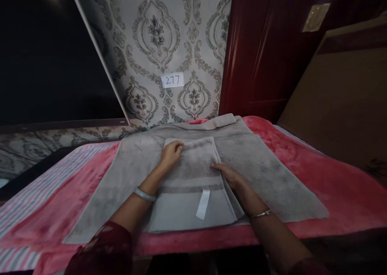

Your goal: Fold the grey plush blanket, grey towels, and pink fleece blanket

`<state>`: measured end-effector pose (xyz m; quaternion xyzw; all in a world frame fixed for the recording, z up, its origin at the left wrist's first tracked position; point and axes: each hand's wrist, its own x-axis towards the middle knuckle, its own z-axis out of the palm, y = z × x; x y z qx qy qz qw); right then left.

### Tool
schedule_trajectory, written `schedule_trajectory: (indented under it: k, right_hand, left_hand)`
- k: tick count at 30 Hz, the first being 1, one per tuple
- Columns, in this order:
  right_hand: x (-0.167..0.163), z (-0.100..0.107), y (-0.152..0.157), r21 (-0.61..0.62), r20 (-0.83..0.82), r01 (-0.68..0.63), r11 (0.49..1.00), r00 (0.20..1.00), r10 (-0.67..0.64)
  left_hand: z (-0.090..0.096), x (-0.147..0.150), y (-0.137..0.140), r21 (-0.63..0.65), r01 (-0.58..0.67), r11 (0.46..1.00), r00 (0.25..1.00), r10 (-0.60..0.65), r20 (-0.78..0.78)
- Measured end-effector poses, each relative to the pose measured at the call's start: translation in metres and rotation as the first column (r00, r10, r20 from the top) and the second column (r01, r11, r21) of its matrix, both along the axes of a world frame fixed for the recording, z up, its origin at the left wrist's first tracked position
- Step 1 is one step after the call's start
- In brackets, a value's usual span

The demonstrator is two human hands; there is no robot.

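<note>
A folded grey plush cloth (196,162) with darker bands and a small white tag (203,204) lies over a wider spread of grey cloth (263,162). My left hand (171,153) rests at the folded cloth's upper left, its fingers curled together; whether fabric is pinched in them is hidden. On the right edge of the folded cloth, my right hand (234,178) has its thumb on top and its other fingers down beside the layers, gripping that edge. The near part of the folded piece is smooth and pale.
Red plush blanket (341,186) and striped bedding (39,190) lie underneath. A large dark screen (57,57) stands at the left. Behind are patterned wallpaper (193,45) with a paper label marked 277 (172,80), and a dark red door frame (256,53). A brown panel (347,93) leans at the right.
</note>
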<state>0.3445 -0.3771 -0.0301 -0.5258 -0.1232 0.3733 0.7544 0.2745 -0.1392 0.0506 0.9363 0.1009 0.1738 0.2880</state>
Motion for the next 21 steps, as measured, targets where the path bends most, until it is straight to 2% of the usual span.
schedule_trajectory:
  k: [2, 4, 7, 9, 15, 18, 21]
  right_hand:
    - [0.001, 0.0, -0.002, -0.025, -0.012, 0.021, 0.999, 1.0, -0.021]
    - [0.003, 0.001, -0.004, -0.037, -0.012, 0.019, 0.999, 1.0, -0.019]
    - [0.003, 0.001, -0.008, -0.037, 0.012, 0.03, 0.999, 1.0, -0.029]
    - [0.001, -0.001, -0.01, -0.037, 0.048, 0.056, 0.998, 0.997, -0.054]
    - [-0.006, -0.005, -0.012, -0.129, 0.27, 0.152, 0.98, 0.956, -0.113]
    - [-0.004, -0.006, -0.014, -0.163, 0.309, 0.178, 0.97, 0.943, -0.121]
    - [0.0, -0.008, -0.018, -0.238, 0.414, 0.258, 0.936, 0.899, -0.143]
  left_hand:
    - [0.005, 0.007, 0.027, 0.236, -0.079, 0.968, 0.997, 0.077, 0.016]
    - [0.006, 0.019, 0.045, 0.324, -0.046, 0.945, 0.997, 0.065, -0.048]
    - [0.004, 0.043, 0.059, 0.336, 0.043, 0.941, 0.988, 0.011, -0.157]
    - [0.002, 0.057, 0.064, 0.352, 0.061, 0.934, 0.976, 0.017, -0.215]
    - [-0.003, 0.072, 0.073, 0.401, -0.043, 0.915, 0.956, 0.154, -0.25]
    - [-0.01, 0.072, 0.073, 0.396, -0.118, 0.91, 0.948, 0.222, -0.228]
    - [-0.019, 0.07, 0.07, 0.391, -0.148, 0.909, 0.947, 0.244, -0.209]
